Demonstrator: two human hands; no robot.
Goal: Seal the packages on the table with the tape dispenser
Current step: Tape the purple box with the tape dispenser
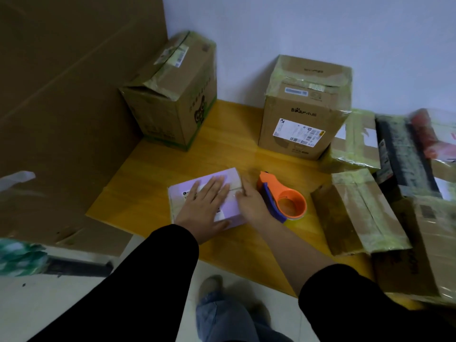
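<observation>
Lilac rectangular box: left hand flat atop, right hand slack at edge, both empty

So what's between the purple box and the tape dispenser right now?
The right hand. In the head view its fingers touch the right edge of the box, and the dispenser sits just beyond the hand.

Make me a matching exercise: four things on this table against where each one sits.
Things:
1. small lilac cardboard box
2. orange and blue plastic tape dispenser
3. brown cardboard box with a bear logo
4. brown cardboard box with green print

Places:
A. back left corner of the yellow wooden table
B. under the flat left hand
C. just right of the lilac box
D. back middle, against the white wall

Pairs: 1-B, 2-C, 3-D, 4-A.
</observation>
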